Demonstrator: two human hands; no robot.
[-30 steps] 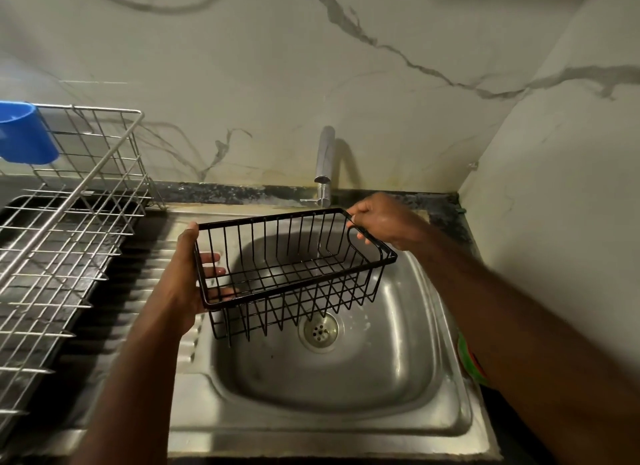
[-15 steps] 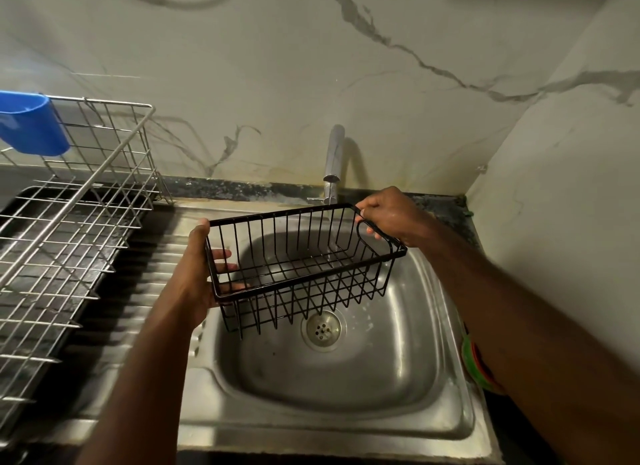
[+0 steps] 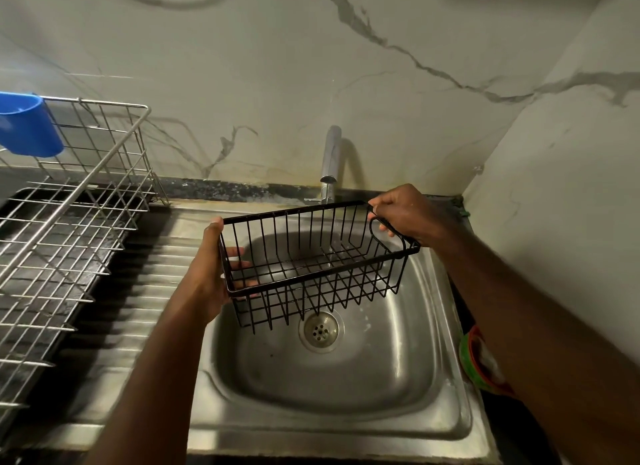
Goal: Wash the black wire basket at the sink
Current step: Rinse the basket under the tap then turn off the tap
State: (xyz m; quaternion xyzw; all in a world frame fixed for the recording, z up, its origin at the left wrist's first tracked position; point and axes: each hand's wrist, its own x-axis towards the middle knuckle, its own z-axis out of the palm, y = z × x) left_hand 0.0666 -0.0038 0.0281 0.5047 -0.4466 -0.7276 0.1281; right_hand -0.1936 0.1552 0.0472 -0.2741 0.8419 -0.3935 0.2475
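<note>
**Two hands gripping, both arms reaching forward**

The left hand (image 3: 209,274) is gripping one end of the black wire basket (image 3: 322,253), thumb hooking over the top rim and fingers showing through the wires. The right hand (image 3: 407,213) is curling its fingers round the opposite end, knuckles facing up. Both bare forearms are stretching forward, the right coming in diagonally from the lower right.

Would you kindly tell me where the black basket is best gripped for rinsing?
Grip the basket by its short ends, one hand from each side. The right end has a wire loop handle, held by the right hand; the left hand holds the left end. Being long, it should stay level so.
</note>
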